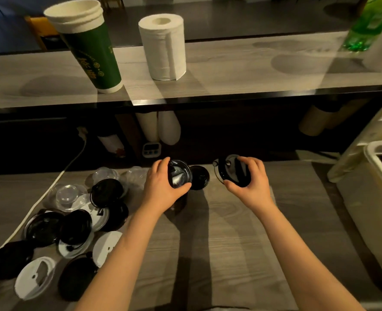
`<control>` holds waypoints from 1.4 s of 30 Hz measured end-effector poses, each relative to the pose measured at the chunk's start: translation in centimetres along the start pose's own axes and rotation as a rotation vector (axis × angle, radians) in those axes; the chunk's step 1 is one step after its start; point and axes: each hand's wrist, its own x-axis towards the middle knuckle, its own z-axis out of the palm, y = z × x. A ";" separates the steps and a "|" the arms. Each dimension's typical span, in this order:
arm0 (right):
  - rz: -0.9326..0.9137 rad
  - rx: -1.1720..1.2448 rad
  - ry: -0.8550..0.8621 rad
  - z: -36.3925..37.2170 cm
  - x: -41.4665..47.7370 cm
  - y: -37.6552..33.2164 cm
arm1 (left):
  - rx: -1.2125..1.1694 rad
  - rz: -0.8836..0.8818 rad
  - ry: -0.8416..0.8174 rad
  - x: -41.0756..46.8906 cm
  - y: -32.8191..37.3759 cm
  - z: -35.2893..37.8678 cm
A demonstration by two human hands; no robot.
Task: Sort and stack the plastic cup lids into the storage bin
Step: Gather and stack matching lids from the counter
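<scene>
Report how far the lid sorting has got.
Little looks done: the left hand grips a short black stack. In hand: the right hand holds another black lid. Left: the whole mixed pile; the bin contents cannot be made out.

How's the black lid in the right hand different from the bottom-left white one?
The round black plastic lid is dark, the round white plastic lid pale. The right hand holds the black one up, tilted; the white one lies flat on the table. Both have sip holes.
</scene>
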 end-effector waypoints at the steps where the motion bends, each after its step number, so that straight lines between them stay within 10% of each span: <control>1: -0.004 -0.014 0.002 -1.1 -0.2 0.0 | -0.005 0.014 0.011 -0.3 1.2 0.1; 24: 0.129 -0.241 0.328 -31.7 0.8 11.8 | 0.034 0.278 -0.106 -4.1 25.8 11.2; 42: 0.336 -0.504 -0.444 -39.2 -8.8 19.9 | -0.026 0.435 -0.173 -7.3 36.5 20.5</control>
